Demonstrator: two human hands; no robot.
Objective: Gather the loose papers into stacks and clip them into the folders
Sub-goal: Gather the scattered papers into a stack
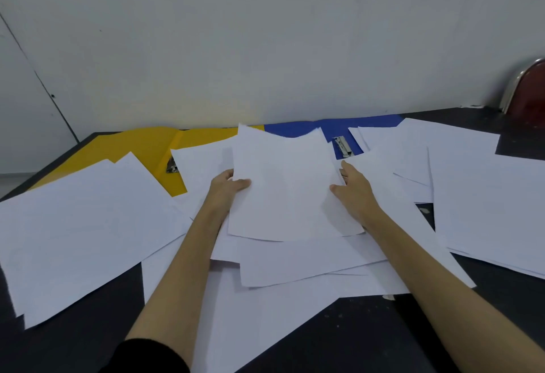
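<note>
We found both hands, left hand (228, 185) and right hand (352, 188), in a grip clamped on a few white paper sheets (284, 189), the open yellow folder (141, 148) and open blue folder (298, 130) unfilled, most loose white papers (76, 225) ungathered on the dark desk (442, 328).

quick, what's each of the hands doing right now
Left hand: closed on the left edge of the raised paper stack.
Right hand: closed on the same stack's right edge.

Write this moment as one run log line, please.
stage: gathering | left hand and right hand: holding paper stack | yellow folder, blue folder: open, unfilled
</note>
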